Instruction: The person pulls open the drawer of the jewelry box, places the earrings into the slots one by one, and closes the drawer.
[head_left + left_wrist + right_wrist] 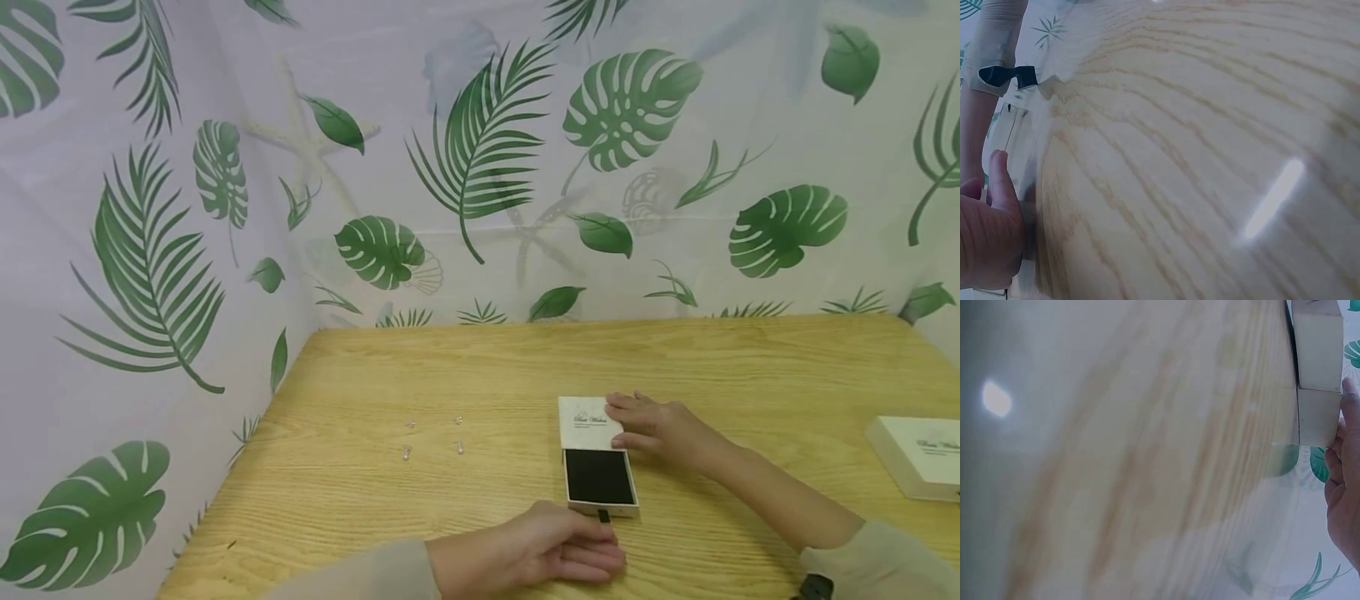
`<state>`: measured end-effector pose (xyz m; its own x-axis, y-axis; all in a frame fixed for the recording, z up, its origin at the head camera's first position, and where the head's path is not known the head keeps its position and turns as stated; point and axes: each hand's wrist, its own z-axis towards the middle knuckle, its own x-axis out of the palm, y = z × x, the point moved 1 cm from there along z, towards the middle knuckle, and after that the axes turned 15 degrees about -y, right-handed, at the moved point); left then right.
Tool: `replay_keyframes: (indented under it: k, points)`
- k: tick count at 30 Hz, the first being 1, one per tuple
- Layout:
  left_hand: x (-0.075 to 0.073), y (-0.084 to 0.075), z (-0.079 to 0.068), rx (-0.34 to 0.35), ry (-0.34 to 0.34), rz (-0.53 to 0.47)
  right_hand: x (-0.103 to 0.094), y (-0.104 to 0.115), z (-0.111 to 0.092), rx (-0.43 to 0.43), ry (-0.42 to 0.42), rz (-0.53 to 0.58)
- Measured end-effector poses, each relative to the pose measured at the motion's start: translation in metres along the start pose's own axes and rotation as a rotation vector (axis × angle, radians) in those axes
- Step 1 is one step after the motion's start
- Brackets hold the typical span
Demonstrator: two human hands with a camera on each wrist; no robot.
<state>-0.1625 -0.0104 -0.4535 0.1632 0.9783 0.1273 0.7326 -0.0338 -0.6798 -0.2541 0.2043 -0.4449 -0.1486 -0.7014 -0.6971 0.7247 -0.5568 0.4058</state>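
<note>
A small white drawer-style gift box [590, 423] printed "Best Wishes" lies on the table, its drawer [600, 477] slid out toward me and showing a black lining. At the drawer's front, my left hand [551, 546] pinches a short black ribbon tab [604, 516] between thumb and finger; the other fingers extend below it. My right hand [667, 429] grips the right side of the box's outer sleeve, fingertips on its top. The right wrist view catches the sleeve's side [1319, 347] beside that hand. To the left lie several tiny shiny pieces, perhaps jewellery [461, 447].
A second white box [926, 458] with similar lettering sits at the table's right side, partly cut off by the frame. The wooden table [360, 517] meets a leaf-printed cloth [495, 275] at the back and left.
</note>
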Motion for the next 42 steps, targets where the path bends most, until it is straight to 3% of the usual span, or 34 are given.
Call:
replay_keyframes:
  k: [7, 14, 26, 37, 42]
  points:
    - [-0.016, -0.003, -0.002, 0.065, 0.091, 0.153, 0.0, 0.0, -0.001, 0.016, 0.007, -0.023]
    - [-0.031, -0.007, -0.006, 0.135, 0.101, 0.16, 0.0, 0.001, -0.001, 0.029, 0.02, -0.026]
    - [-0.05, -0.013, -0.011, 0.372, -0.01, 0.24, 0.001, 0.0, -0.001, -0.053, -0.031, -0.032]
    - [-0.062, -0.026, -0.017, 0.645, -0.079, 0.438, 0.001, 0.0, -0.001, -0.051, -0.021, -0.03]
    - [-0.068, -0.029, -0.019, 0.781, -0.156, 0.556, 0.0, -0.001, -0.002, -0.078, -0.042, -0.005]
